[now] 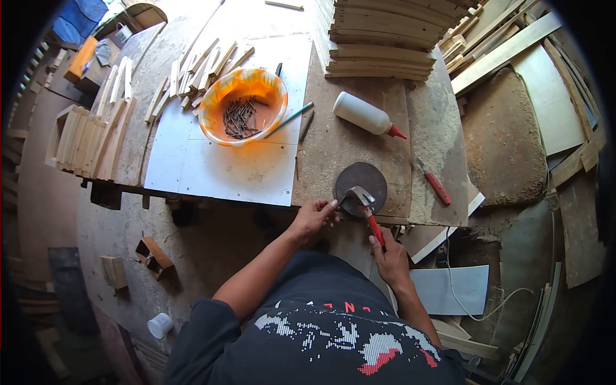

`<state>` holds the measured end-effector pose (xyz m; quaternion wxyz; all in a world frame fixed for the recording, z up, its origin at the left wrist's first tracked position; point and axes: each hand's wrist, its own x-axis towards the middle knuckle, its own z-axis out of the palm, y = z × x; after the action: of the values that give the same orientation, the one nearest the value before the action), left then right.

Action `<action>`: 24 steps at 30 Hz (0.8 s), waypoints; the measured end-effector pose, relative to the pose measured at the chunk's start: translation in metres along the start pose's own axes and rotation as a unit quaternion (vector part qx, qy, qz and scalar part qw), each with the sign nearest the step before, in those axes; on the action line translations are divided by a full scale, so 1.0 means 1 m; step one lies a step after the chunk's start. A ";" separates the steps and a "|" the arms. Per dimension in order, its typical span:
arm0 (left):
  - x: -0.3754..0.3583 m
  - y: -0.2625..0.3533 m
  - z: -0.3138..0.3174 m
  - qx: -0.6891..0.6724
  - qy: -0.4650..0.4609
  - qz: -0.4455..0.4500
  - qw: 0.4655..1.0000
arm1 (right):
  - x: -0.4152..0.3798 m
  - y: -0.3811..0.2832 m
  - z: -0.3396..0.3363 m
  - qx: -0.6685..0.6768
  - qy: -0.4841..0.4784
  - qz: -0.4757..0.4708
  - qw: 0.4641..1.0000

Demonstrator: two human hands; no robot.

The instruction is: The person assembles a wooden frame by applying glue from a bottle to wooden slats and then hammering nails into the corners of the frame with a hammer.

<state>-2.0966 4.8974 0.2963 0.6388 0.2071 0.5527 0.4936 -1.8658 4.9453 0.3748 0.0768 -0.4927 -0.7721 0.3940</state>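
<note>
My right hand [390,256] is wrapped round the red handle of a claw hammer [375,226]. The hammer's metal head rests over a dark round disc [371,183] at the table's front edge. At the disc's left side, my left hand [314,217] is closed in a pinch on a thin dark nail [341,200], whose tip reaches over the disc near the hammer head. Farther back, an orange and white bowl [276,96] holds many loose nails [240,118].
A white glue bottle [360,111] with a red nozzle lies behind the disc. To the right is a red-handled knife [437,187]. Stacked wooden strips [382,45] stand at the back, with more wood pieces [90,141] at the left. A teal pencil [290,119] lies beside the bowl.
</note>
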 end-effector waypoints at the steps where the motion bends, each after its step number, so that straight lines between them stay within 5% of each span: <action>1: 0.002 -0.001 0.003 0.005 0.003 0.009 1.000 | 0.000 0.000 0.000 -0.003 0.000 0.000 1.000; 8: 0.006 -0.001 0.006 0.039 0.011 0.018 0.999 | -0.002 -0.011 -0.007 -0.012 0.037 -0.043 0.998; 14: 0.009 -0.001 0.001 0.046 0.000 0.005 0.999 | -0.024 -0.066 -0.047 0.153 0.122 -0.164 0.967; 18: 0.008 0.002 0.001 0.034 -0.001 0.003 0.999 | -0.029 -0.089 -0.043 0.379 0.196 -0.457 0.781; 21: 0.014 -0.009 -0.001 0.025 -0.003 0.016 1.000 | 0.003 0.020 -0.007 -0.041 0.201 -0.414 0.887; 23: 0.014 -0.010 0.000 0.029 -0.008 0.010 1.000 | 0.015 0.028 0.000 -0.121 0.034 -0.064 0.990; 24: 0.015 -0.006 -0.002 0.033 -0.010 0.008 0.999 | 0.015 0.020 -0.006 -0.081 0.045 -0.051 0.994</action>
<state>-2.0970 4.9074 0.2830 0.6331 0.2371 0.5609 0.4780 -1.8559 4.9654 0.3612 0.0911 -0.4744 -0.8214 0.3033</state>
